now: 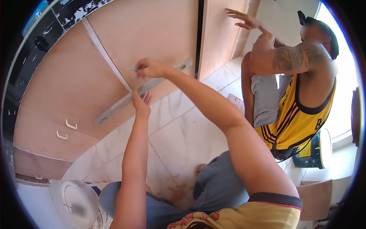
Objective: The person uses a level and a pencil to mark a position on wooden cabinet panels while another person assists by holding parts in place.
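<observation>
My left hand (142, 103) grips the middle of a long grey spirit level (110, 112), holding it against the large pinkish-brown wooden panel (148, 30). The level slants from low on the left to higher on the right. Above it, my right hand (152, 68) is closed on a slim pale pencil (132, 69), slightly blurred, with its tip pointing left near the panel. A pale vertical strip (108, 57) runs down the panel to just above the level, close to my left thumb.
At the right another person (301, 91) in a yellow vest crouches, one hand raised to a narrow panel (218, 34). Behind them stands a dark bucket (322, 150). A white bucket (76, 198) is at lower left. White handles (71, 124) stick out from the panel above the tiled floor (179, 141).
</observation>
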`<action>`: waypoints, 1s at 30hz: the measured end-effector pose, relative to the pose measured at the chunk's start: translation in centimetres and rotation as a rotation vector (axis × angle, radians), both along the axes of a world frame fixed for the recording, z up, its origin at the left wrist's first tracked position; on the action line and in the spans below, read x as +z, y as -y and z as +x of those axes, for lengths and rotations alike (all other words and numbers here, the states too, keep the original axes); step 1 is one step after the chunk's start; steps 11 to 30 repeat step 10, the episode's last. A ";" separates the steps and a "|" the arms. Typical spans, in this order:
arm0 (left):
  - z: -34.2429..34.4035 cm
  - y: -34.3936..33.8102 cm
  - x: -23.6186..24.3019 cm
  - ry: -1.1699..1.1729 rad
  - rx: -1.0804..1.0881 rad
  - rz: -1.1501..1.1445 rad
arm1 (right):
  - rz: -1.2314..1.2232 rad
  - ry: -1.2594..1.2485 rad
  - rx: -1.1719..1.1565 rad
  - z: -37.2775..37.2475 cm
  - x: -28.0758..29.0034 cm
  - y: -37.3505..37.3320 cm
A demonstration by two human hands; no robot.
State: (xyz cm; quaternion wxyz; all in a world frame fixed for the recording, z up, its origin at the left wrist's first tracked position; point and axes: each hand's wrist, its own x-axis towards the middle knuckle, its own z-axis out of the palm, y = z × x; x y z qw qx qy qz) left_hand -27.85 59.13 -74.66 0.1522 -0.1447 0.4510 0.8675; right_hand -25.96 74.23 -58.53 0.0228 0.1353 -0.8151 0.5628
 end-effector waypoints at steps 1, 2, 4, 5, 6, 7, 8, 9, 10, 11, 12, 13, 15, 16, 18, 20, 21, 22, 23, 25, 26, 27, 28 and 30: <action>1.2 0.7 -1.7 0.070 0.082 0.065 | -0.006 -0.050 0.029 -1.0 -0.4 1.9; 1.9 2.8 -3.5 0.132 0.201 0.131 | -0.017 -0.104 0.094 -1.9 -0.8 4.7; 3.7 5.7 -7.3 0.093 0.188 0.119 | 0.119 -0.254 0.110 -4.1 -1.0 6.6; 4.6 5.5 -8.0 0.132 0.276 0.053 | 0.259 -0.424 0.091 -5.2 -1.3 8.3; 5.9 9.5 -9.9 0.154 0.327 0.020 | 0.212 -0.367 0.124 -4.8 -1.6 11.6; 6.9 10.5 -10.3 0.178 0.362 -0.036 | 0.158 -0.322 0.157 -5.5 -2.1 12.6; 8.3 13.2 -11.1 0.259 0.423 -0.124 | 0.170 -0.329 0.133 -5.0 -2.7 15.0; 8.2 13.0 -10.4 0.291 0.441 -0.238 | 0.131 -0.427 0.133 -6.9 -3.4 14.2; 8.9 18.2 -10.4 0.293 0.568 -0.240 | 0.057 -0.221 0.234 -7.9 -4.5 13.4; 8.9 18.2 -10.4 0.293 0.568 -0.240 | 0.057 -0.221 0.234 -7.9 -4.5 13.4; 8.9 18.2 -10.4 0.293 0.568 -0.240 | 0.057 -0.221 0.234 -7.9 -4.5 13.4; 8.9 18.2 -10.4 0.293 0.568 -0.240 | 0.057 -0.221 0.234 -7.9 -4.5 13.4; 8.9 18.2 -10.4 0.293 0.568 -0.240 | 0.057 -0.221 0.234 -7.9 -4.5 13.4; 8.9 18.2 -10.4 0.293 0.568 -0.240 | 0.057 -0.221 0.234 -7.9 -4.5 13.4; 8.9 18.2 -10.4 0.293 0.568 -0.240 | 0.057 -0.221 0.234 -7.9 -4.5 13.4; 8.9 18.2 -10.4 0.293 0.568 -0.240 | 0.057 -0.221 0.234 -7.9 -4.5 13.4; 8.9 18.2 -10.4 0.293 0.568 -0.240 | 0.057 -0.221 0.234 -7.9 -4.5 13.4; 8.9 18.2 -10.4 0.293 0.568 -0.240 | 0.057 -0.221 0.234 -7.9 -4.5 13.4; 8.9 18.2 -10.4 0.293 0.568 -0.240 | 0.057 -0.221 0.234 -7.9 -4.5 13.4; 8.9 18.2 -10.4 0.293 0.568 -0.240 | 0.057 -0.221 0.234 -7.9 -4.5 13.4; 8.9 18.2 -10.4 0.293 0.568 -0.240 | 0.057 -0.221 0.234 -7.9 -4.5 13.4; 8.9 18.2 -10.4 0.293 0.568 -0.240 | 0.057 -0.221 0.234 -7.9 -4.5 13.4; 8.9 18.2 -10.4 0.293 0.568 -0.240 | 0.057 -0.221 0.234 -7.9 -4.5 13.4; 8.9 18.2 -10.4 0.293 0.568 -0.240 | 0.057 -0.221 0.234 -7.9 -4.5 13.4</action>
